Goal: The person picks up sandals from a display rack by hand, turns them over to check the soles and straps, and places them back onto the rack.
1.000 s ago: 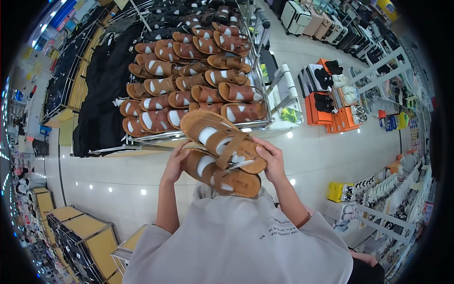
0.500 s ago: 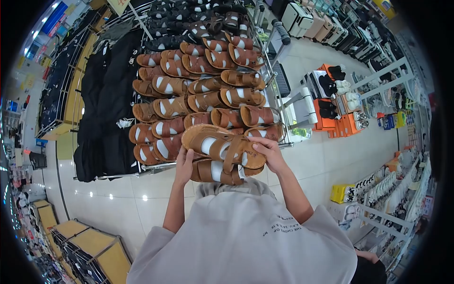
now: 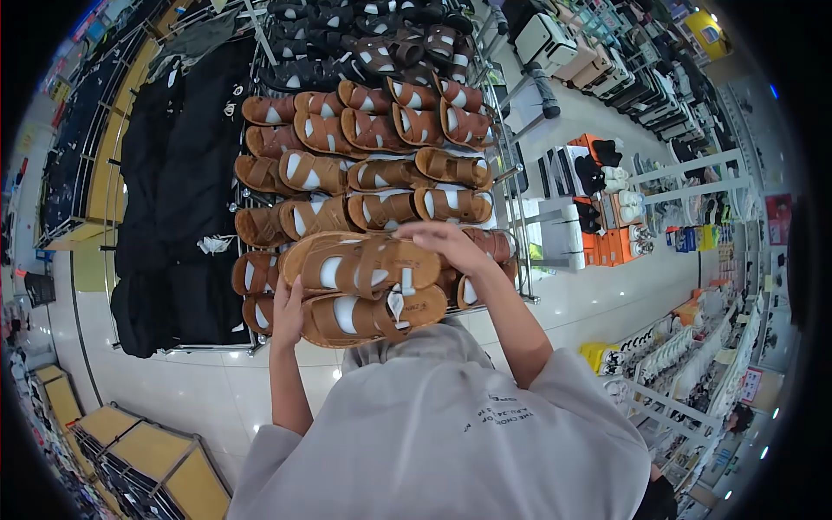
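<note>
A pair of tan strap sandals lies between my hands: one sandal [image 3: 394, 263] is farther from me, the other sandal [image 3: 347, 316] nearer my body. White filling shows under their straps, and a small white tag [image 3: 395, 302] hangs between them. My left hand [image 3: 288, 314] grips the pair at the left ends, thumb on top, with its other fingers mostly hidden. Over the far edge of the farther sandal, near its heel, my right hand [image 3: 444, 244] has its fingers stretched out, slightly blurred; whether they touch it I cannot tell.
Just beyond the pair stands a metal display rack [image 3: 520, 186] with rows of brown sandals [image 3: 379, 173] and black sandals [image 3: 316, 74] behind. Black clothing [image 3: 178, 199] lies at the left. Orange shoe boxes [image 3: 617, 247] and suitcases [image 3: 546, 43] stand to the right.
The sandals have moved left and toward me, and the nearer one shows more fully beside the other. My right hand has left its thumb-on-top hold at the heel and stretched its fingers.
</note>
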### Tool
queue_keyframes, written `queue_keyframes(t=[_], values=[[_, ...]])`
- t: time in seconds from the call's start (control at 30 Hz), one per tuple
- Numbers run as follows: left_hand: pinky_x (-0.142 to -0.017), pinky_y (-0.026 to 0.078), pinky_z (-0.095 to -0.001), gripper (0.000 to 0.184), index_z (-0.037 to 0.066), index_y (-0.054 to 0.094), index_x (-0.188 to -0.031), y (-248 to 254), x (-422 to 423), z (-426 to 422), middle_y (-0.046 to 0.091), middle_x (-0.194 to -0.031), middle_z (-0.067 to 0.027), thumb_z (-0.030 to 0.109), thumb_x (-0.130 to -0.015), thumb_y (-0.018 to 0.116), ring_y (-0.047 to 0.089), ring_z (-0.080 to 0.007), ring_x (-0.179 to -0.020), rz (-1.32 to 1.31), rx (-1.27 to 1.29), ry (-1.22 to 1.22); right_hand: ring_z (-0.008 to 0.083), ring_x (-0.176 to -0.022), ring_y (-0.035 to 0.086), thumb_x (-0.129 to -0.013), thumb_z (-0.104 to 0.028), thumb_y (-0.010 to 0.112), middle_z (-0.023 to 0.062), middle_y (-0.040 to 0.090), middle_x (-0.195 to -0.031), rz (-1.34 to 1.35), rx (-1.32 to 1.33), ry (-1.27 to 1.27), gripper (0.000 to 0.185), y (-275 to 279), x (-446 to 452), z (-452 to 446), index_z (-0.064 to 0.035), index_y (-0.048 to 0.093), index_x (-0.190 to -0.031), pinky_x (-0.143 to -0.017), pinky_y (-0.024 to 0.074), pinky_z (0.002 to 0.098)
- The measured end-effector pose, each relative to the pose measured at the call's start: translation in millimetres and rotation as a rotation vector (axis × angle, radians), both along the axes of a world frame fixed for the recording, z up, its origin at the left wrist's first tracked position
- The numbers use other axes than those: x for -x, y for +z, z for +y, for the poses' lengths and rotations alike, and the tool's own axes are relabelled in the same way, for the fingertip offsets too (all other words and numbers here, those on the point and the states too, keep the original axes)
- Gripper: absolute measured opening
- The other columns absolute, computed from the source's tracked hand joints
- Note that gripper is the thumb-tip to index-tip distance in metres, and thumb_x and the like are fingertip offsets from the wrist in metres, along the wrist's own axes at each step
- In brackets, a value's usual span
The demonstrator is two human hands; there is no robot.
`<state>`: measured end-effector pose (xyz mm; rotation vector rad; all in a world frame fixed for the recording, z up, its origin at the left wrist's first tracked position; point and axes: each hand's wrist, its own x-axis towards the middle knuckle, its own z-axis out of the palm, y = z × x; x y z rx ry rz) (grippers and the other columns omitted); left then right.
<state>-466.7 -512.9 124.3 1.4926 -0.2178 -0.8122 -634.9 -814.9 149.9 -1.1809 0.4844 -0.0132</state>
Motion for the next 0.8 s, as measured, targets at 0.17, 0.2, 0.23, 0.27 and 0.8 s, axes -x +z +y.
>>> queue_keyframes(t=[0.17,0.2,0.23,0.27,0.8], values=[[-0.105,0.037,-0.0318,0.040,0.001,0.040,-0.139,-3.3,19.8,21.3,0.052,-0.134,-0.0102,0.022,-0.105,0.044,0.049,-0.0178,-0.122,-0.011,-0.107,0.303,0.0234,-0.109,0.061,-0.087,-0.021,0.063,0.0180,0.064,-0.119,0.492,0.283,-0.171,0.051,-95.2,-57.4,-64.0,-0.0009,0.052,-0.133,-0.095,0.0469,0.0309],[-0.106,0.036,-0.0323,0.043,0.002,0.036,-0.143,-8.8,22.1,29.3,0.049,-0.137,-0.0115,0.023,-0.106,0.043,0.048,-0.0191,-0.124,-0.027,-0.121,0.351,0.0266,-0.112,0.060,-0.086,-0.022,0.063,0.0203,0.063,-0.122,0.515,0.420,-0.164,0.055,-98.8,-65.8,-64.1,-0.0014,0.050,-0.135,-0.097,0.0464,0.0327],[-0.106,0.036,-0.0325,0.044,0.003,0.035,-0.143,-9.6,24.1,36.5,0.049,-0.137,-0.0118,0.023,-0.106,0.043,0.047,-0.0192,-0.125,-0.038,-0.128,0.388,0.0298,-0.115,0.059,-0.085,-0.022,0.063,0.0226,0.061,-0.125,0.532,0.556,-0.160,0.058,-102.3,-74.8,-62.1,-0.0019,0.048,-0.137,-0.098,0.0459,0.0345],[-0.107,0.036,-0.0327,0.044,0.003,0.034,-0.144,-9.4,24.4,42.2,0.048,-0.138,-0.0121,0.023,-0.106,0.043,0.047,-0.0193,-0.125,-0.052,-0.132,0.422,0.0331,-0.118,0.058,-0.083,-0.022,0.063,0.0249,0.059,-0.127,0.545,0.694,-0.161,0.061,-102.2,-85.5,-61.6,-0.0024,0.045,-0.139,-0.099,0.0455,0.0364],[-0.099,0.045,-0.0359,0.043,0.007,0.036,-0.140,-23.7,-9.7,40.7,0.051,-0.133,-0.0118,0.025,-0.103,0.050,0.055,-0.0217,-0.117,0.058,-0.072,0.547,0.0329,-0.115,0.057,-0.098,-0.024,0.058,0.0176,0.050,-0.136,0.613,-0.342,-0.232,0.044,-207.5,-144.5,-106.2,-0.0040,0.044,-0.135,-0.089,0.0518,0.0509]])
